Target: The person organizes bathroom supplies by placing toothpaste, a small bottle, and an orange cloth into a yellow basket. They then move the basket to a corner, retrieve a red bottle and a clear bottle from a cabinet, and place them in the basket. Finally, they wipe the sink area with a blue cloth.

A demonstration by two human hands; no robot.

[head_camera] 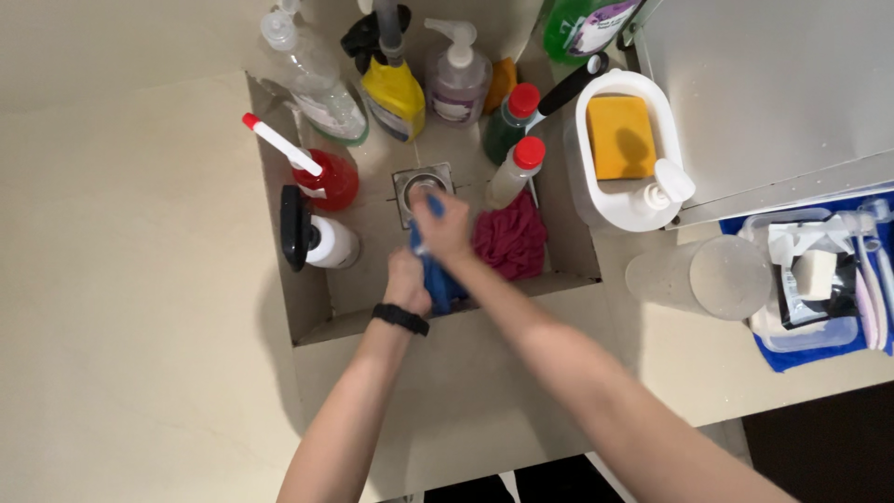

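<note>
Leftmost, we list a smooth beige counter (121,279) with a square tiled recess (372,279) sunk into it.

Along the recess's left side we note a white bottle with a black cap (317,240) lying on its side, a round red bottle with a long white nozzle (326,179), and behind them a clear plastic spray bottle (312,79).

At the back stand a yellow bottle (395,93) and a translucent pump dispenser (456,79). A square metal drain (421,184) sits in the tiled floor.

Our left hand (407,282), a black band at its wrist, has its fingers closed round the lower part of a blue cloth (440,279), soft and bunched. Our right hand (442,226) has its fingers clamped on the cloth's upper end. The cloth hangs between the two hands, over the recess just in front of the drain.

Just right of the hands lies a crumpled magenta rag (512,240), looped in texture. Behind it stand a dark green bottle (510,121) and a pale bottle (515,172), both with red caps.

Further right we record a white plastic caddy (643,210) holding a yellow sponge (620,137), then a frosted cylindrical tumbler (694,275) on its side, then a clear tray (801,331) on a blue mat (792,359).
</note>
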